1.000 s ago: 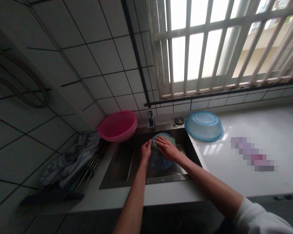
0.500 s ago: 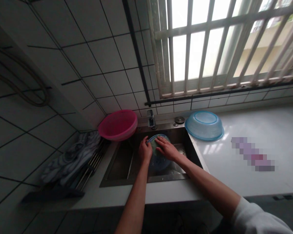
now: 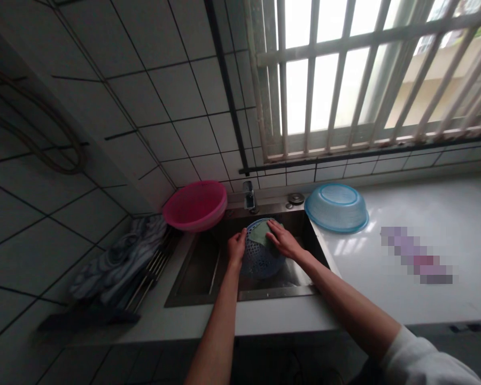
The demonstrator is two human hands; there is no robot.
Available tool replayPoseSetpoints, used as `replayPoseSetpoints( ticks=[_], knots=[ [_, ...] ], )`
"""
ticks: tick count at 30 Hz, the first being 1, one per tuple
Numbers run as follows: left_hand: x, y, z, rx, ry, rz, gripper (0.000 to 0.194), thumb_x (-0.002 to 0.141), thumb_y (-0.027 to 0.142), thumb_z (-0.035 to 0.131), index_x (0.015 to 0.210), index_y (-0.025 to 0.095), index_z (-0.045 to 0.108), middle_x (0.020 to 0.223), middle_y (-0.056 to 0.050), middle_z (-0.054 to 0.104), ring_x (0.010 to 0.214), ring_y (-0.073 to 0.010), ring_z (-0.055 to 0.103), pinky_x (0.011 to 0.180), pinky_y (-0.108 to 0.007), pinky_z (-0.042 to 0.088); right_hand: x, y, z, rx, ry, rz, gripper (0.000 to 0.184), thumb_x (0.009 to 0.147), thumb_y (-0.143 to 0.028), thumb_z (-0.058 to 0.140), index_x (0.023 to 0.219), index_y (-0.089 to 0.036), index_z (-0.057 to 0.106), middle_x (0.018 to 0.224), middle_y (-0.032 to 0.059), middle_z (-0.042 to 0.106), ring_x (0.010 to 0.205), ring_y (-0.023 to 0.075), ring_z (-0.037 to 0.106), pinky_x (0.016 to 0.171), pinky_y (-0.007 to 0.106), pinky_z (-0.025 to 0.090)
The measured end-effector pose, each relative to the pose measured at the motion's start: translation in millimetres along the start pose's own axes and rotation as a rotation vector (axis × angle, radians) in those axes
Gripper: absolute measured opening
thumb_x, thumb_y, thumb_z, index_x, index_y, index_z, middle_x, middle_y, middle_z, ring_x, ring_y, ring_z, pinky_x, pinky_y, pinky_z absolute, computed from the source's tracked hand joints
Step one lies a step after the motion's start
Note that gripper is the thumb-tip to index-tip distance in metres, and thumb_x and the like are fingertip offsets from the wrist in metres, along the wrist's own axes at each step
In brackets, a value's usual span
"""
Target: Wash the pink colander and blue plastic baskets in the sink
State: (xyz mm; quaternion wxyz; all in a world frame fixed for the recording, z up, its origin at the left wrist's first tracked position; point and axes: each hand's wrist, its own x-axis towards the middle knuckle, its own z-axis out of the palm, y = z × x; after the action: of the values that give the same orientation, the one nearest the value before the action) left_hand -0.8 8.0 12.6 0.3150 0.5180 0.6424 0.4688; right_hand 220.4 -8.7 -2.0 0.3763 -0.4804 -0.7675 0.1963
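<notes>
A blue perforated basket is tilted in the metal sink, its holes facing me. My left hand grips its rim at the left side, fingers closed on it. Under my right hand, a green cloth lies pressed against the basket's upper right surface. The fingers of that hand are stretched over the cloth and hold it there. Part of the cloth and the basket's right edge are hidden by my right hand.
Behind the sink stands a faucet, with a pink basin at its left. An upturned light blue basket sits on the white counter at right, near a drain strainer. Striped cloth lies on a rack at left.
The basket has turned in the sink so more of its perforated surface shows. My right hand and the cloth have shifted slightly to the right over it; the left hand stays at the rim.
</notes>
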Motion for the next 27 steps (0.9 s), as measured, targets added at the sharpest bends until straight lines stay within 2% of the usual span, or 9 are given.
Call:
replayPoseSetpoints(
  ticks=[4,6,8,12,15,21,23,25,27],
  knots=[
    [0.2,-1.1,5.6,-0.044,-0.052,0.083,0.074,0.074,0.087,0.058,0.075,0.015,0.073,0.068,-0.004,0.066,0.069,-0.0185,0.058,0.065,-0.027,0.042,-4.1,-28.9,6.0,-0.067,-0.084,-0.242,0.059,0.106,-0.039,0.052,0.162,-0.025,0.041,0.167,0.0091,0.038,0.158,0.0289,0.027,0.13,0.056,0.023],
    [0.2,-1.8,7.3,-0.051,-0.075,0.109,0.074,0.072,0.088,0.059,0.073,0.015,0.072,0.066,-0.003,0.065,0.068,-0.0179,0.056,0.064,-0.027,0.041,-5.4,-37.2,8.4,-0.079,-0.128,-0.314,0.059,0.106,-0.038,0.053,0.162,-0.026,0.04,0.166,0.0075,0.04,0.158,0.0294,0.028,0.13,0.057,0.022],
    [0.5,-2.1,7.9,-0.068,-0.067,0.099,0.075,0.07,0.089,0.06,0.071,0.015,0.071,0.063,-0.002,0.063,0.066,-0.0172,0.054,0.063,-0.027,0.039,-4.7,-33.9,7.2,-0.064,-0.123,-0.299,0.058,0.107,-0.036,0.051,0.162,-0.026,0.039,0.165,0.008,0.043,0.157,0.0288,0.031,0.129,0.057,0.025],
    [2.3,-2.0,6.2,-0.111,-0.026,0.033,0.077,0.066,0.09,0.063,0.072,0.014,0.072,0.063,-0.001,0.06,0.064,-0.0157,0.05,0.062,-0.026,0.036,-0.1,-5.6,-2.0,0.008,-0.023,-0.14,0.055,0.109,-0.037,0.043,0.162,-0.021,0.04,0.163,0.0122,0.045,0.154,0.0272,0.038,0.128,0.054,0.032],
    [2.7,-2.3,4.9,-0.109,-0.005,0.023,0.077,0.065,0.091,0.063,0.072,0.014,0.071,0.062,0.0,0.058,0.063,-0.0148,0.048,0.06,-0.026,0.034,0.6,1.8,-3.3,0.012,0.009,-0.086,0.054,0.109,-0.035,0.043,0.161,-0.02,0.042,0.164,0.0134,0.042,0.154,0.0282,0.038,0.126,0.054,0.035],
    [-1.7,-1.5,6.4,-0.147,-0.045,0.052,0.075,0.067,0.089,0.065,0.072,0.015,0.071,0.063,-0.001,0.061,0.065,-0.0156,0.051,0.061,-0.025,0.036,-6.5,-35.4,8.3,-0.124,-0.117,-0.359,0.053,0.104,-0.025,0.055,0.156,-0.034,0.05,0.165,0.0041,0.043,0.157,0.0309,0.031,0.128,0.061,0.025],
    [-2.4,-0.4,7.4,-0.174,-0.065,0.045,0.076,0.066,0.089,0.066,0.073,0.014,0.072,0.064,-0.001,0.062,0.066,-0.0155,0.052,0.062,-0.025,0.037,-6.8,-36.7,7.4,-0.116,-0.124,-0.369,0.053,0.104,-0.025,0.056,0.156,-0.034,0.05,0.165,0.0032,0.043,0.157,0.0298,0.031,0.129,0.059,0.026],
    [-1.9,0.5,8.4,-0.209,-0.08,0.013,0.079,0.061,0.091,0.067,0.073,0.013,0.072,0.064,-0.001,0.062,0.065,-0.0152,0.052,0.062,-0.026,0.038,-4.9,-25.9,3.5,-0.074,-0.071,-0.282,0.053,0.104,-0.029,0.055,0.157,-0.031,0.049,0.165,0.0057,0.043,0.157,0.029,0.032,0.129,0.056,0.028],
    [-0.8,0.5,9.1,-0.244,-0.082,-0.033,0.08,0.056,0.091,0.07,0.074,0.013,0.072,0.065,-0.001,0.062,0.064,-0.0151,0.052,0.063,-0.026,0.039,-1.9,-7.5,-1.3,-0.009,0.012,-0.123,0.053,0.105,-0.036,0.054,0.157,-0.025,0.05,0.164,0.0103,0.044,0.154,0.0289,0.037,0.127,0.054,0.032]
  ],
)
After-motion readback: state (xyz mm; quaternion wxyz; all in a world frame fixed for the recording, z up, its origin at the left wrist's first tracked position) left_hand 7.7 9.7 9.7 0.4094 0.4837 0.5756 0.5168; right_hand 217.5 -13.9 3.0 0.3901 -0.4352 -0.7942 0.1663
